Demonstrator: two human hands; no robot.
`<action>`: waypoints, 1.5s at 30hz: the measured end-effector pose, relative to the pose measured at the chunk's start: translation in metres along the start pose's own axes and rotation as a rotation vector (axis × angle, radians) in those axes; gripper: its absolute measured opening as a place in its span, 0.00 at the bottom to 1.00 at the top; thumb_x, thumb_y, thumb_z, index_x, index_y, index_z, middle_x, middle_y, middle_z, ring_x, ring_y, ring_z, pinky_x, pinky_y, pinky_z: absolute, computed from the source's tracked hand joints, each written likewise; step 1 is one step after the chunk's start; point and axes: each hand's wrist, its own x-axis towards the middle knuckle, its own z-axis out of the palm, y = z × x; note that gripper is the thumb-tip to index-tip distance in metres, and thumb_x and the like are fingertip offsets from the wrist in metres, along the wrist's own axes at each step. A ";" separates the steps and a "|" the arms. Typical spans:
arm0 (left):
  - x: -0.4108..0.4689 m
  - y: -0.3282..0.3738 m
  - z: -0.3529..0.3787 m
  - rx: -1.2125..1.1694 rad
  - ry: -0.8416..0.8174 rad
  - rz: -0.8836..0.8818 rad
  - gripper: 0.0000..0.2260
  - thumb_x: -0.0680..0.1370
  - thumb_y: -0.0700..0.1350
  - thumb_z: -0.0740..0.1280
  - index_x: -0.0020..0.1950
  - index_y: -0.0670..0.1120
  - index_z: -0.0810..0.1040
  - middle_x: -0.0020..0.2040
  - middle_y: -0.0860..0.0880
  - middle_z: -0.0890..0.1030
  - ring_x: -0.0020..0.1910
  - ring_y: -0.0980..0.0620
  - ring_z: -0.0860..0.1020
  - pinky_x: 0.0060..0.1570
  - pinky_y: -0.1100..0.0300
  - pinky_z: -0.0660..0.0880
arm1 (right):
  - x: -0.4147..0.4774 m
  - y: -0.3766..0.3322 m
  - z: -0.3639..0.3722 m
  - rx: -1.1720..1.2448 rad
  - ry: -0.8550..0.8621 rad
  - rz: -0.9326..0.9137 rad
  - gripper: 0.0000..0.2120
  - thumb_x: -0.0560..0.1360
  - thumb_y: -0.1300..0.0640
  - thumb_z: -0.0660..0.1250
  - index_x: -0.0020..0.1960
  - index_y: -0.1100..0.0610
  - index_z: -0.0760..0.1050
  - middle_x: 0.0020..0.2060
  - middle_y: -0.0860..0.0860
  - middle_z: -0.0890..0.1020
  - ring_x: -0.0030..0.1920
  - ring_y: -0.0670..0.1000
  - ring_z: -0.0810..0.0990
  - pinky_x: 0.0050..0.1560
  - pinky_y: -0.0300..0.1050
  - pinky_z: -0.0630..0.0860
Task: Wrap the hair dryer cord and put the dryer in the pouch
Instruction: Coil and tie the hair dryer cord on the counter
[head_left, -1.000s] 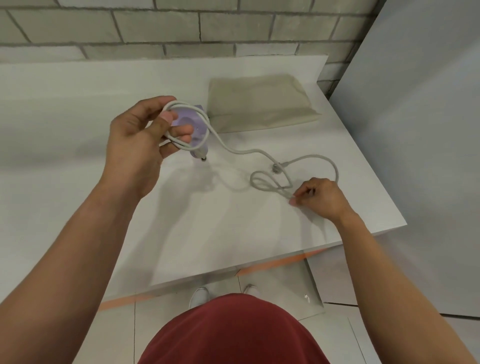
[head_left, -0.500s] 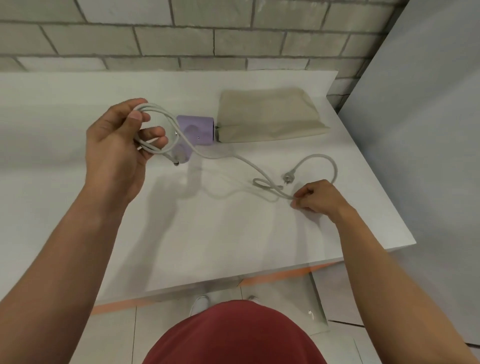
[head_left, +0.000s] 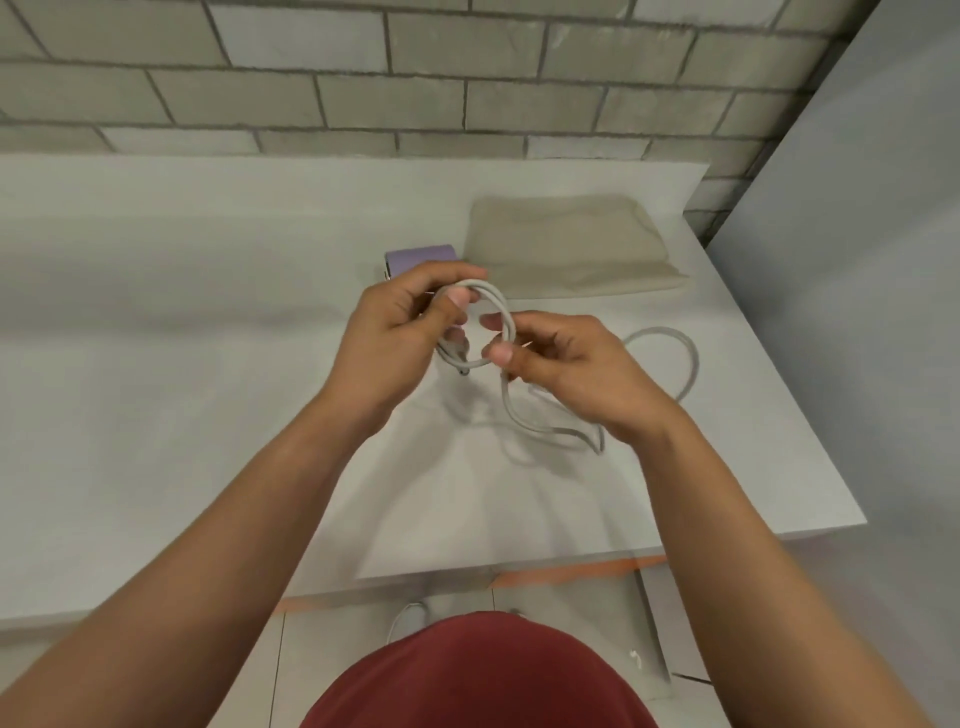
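Cord (head_left: 500, 304), pale grey and smooth like rubber-sheathed cable, is gathered into a couple of round coils held above the table (head_left: 182, 364) between both hands. The left hand (head_left: 405, 325) has its fingers curled through the coils and its thumb pressed on top, clamping them. The right hand (head_left: 569, 364), just beside it, pinches the cord at the near right edge of the coils between thumb and bent fingers. From that pinch the loose length drops to the table, curves toward the near right, passes behind the right wrist and sweeps into a wide open loop lying right of the hand.

The hair dryer (head_left: 420, 258) is matte lilac and boxy with rounded edges. Only its far part shows past the left knuckles, so I cannot tell whether it rests on the table or is lifted. Just right of it, on the far right part of the table, lies the pouch (head_left: 571, 244): a flat, soft beige fabric bag, roughly rectangular, lightly wrinkled, with a thicker folded edge along its near side.

The table is a smooth matte white slab with a squared corner. Behind it stands a wall (head_left: 363, 67) of grey painted blocks with pale mortar lines, and a plain grey panel (head_left: 857, 260) rises at the right. A dark red shirt (head_left: 478, 675) fills the near edge.
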 end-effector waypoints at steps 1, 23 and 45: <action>0.001 0.001 0.001 0.033 -0.006 0.019 0.09 0.83 0.41 0.67 0.58 0.50 0.85 0.52 0.51 0.86 0.47 0.48 0.83 0.53 0.51 0.81 | 0.001 0.002 0.003 0.051 0.009 -0.011 0.08 0.80 0.57 0.73 0.57 0.46 0.85 0.50 0.46 0.88 0.46 0.53 0.85 0.53 0.44 0.81; 0.059 0.002 -0.022 0.525 -0.811 -0.142 0.08 0.83 0.49 0.68 0.52 0.48 0.86 0.48 0.45 0.86 0.41 0.50 0.84 0.45 0.52 0.85 | -0.010 0.029 0.029 -0.162 0.514 0.043 0.07 0.70 0.50 0.82 0.43 0.51 0.86 0.35 0.50 0.85 0.37 0.59 0.82 0.39 0.52 0.77; 0.094 -0.009 -0.007 1.054 -0.870 0.632 0.17 0.82 0.55 0.58 0.65 0.56 0.82 0.57 0.53 0.82 0.56 0.49 0.80 0.54 0.47 0.78 | -0.003 0.018 0.024 -0.134 0.424 0.221 0.08 0.75 0.58 0.78 0.47 0.56 0.79 0.36 0.48 0.88 0.39 0.50 0.86 0.44 0.45 0.76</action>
